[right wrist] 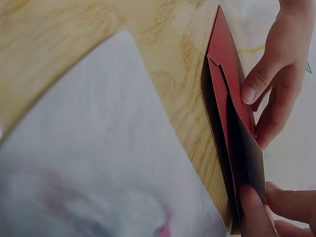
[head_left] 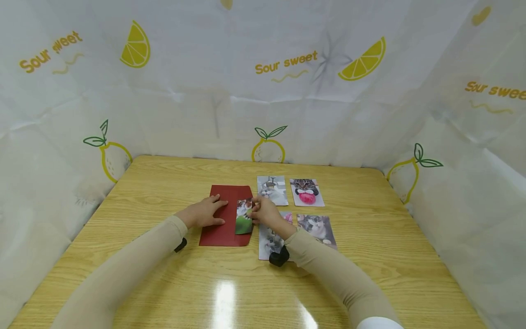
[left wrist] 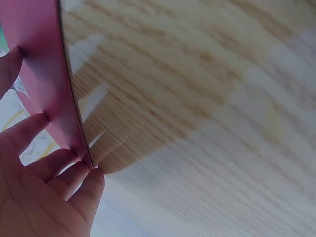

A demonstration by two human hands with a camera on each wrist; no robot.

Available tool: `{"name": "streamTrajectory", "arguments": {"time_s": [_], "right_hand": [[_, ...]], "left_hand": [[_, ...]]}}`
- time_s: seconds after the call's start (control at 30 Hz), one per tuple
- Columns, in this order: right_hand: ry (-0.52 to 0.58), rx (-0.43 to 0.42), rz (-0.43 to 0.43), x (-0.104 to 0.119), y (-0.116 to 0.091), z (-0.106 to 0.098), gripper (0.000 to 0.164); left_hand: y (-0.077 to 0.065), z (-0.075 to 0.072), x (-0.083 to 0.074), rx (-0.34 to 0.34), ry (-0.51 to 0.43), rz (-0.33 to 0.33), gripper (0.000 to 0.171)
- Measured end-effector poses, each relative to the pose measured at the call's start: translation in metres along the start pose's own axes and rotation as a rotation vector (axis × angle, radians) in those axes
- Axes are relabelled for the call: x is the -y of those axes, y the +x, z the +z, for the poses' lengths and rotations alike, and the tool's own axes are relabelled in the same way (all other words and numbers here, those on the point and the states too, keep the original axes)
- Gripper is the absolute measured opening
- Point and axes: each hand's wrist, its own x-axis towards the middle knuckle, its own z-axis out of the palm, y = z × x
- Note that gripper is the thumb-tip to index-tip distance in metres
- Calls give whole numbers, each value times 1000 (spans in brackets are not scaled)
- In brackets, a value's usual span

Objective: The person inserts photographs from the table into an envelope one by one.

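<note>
This was a kind of booth, a wooden table [head_left: 263,292] with white cloth [head_left: 197,105] on three sides. Lemons [head_left: 268,151] and "Sour sweet" words [head_left: 286,63] were on the cloth. I couldn't tell which room.

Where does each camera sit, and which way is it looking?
Head: on the person's head, looking forward and down at the wooden table, red envelope, cat photos and lemon-print backdrop; sleeves, left hand and right hand show.
Left wrist: on that wrist, facing the red envelope's edge and the wooden table; left-hand fingers show.
Right wrist: on that wrist, looking past a blurred photo at the red envelope; right-hand fingers and the left hand show.
Head and right wrist both show the left hand and red envelope.
</note>
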Motion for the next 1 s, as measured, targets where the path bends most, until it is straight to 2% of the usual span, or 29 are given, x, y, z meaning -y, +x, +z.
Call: {"name": "streamTrajectory", "arguments": {"time_s": [0.27, 0.6, 1.0], "right_hand": [[-101, 11, -19, 1, 1, 5, 55], [-49, 44, -5, 3, 0, 9, 51], [-43, 18, -5, 1, 3, 13, 51]], "left_hand": [[0, 1, -1, -1, -7, 2, 68], [0, 0, -1, -2, -6, -8, 68], [0, -1, 0, 1, -5, -4, 68]]}}
